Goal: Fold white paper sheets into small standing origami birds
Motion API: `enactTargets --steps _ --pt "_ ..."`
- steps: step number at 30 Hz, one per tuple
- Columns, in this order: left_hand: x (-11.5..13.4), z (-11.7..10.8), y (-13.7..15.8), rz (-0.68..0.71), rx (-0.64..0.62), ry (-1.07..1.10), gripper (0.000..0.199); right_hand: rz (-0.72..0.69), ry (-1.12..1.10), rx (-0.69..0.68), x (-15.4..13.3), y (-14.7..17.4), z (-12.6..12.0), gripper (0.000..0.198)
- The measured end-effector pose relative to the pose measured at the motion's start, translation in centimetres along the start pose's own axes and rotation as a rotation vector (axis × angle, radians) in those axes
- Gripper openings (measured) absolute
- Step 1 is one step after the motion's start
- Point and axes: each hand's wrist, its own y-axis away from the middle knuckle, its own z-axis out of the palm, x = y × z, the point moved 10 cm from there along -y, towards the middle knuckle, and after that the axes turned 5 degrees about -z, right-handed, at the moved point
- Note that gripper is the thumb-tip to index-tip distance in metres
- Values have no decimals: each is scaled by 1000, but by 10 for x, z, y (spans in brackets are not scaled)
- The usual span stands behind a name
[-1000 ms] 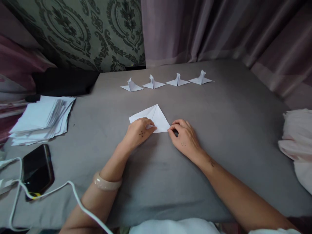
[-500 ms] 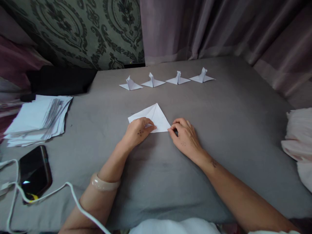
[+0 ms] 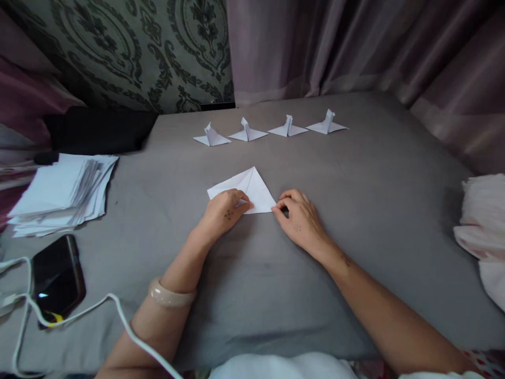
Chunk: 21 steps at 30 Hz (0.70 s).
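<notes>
A folded sheet of white paper (image 3: 258,192) lies flat on the grey cloth in front of me, with crease lines running from its top point. My left hand (image 3: 226,210) rests on its lower left part, thumb and fingers pinched together at the lower edge and covering some of it. At the sheet's right corner, my right hand (image 3: 298,218) pinches the tip between thumb and index finger. Farther back stands a row of several folded white paper figures (image 3: 289,127), each with flat wings and an upright neck.
To the left lies a stack of white paper (image 3: 55,192), with black cloth (image 3: 102,129) behind it. A black phone (image 3: 59,276) and a white cable (image 3: 114,302) are at the near left; the cable crosses my left forearm. Pale fabric (image 3: 483,226) is bunched at the right edge.
</notes>
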Motion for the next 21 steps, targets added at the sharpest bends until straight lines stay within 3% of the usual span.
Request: enactTargets --steps 13,21 --pt "15 -2 4 98 -52 -68 22 99 -62 -54 15 -4 1 13" --pt "18 -2 5 130 -51 -60 21 90 -177 -97 26 -4 3 8"
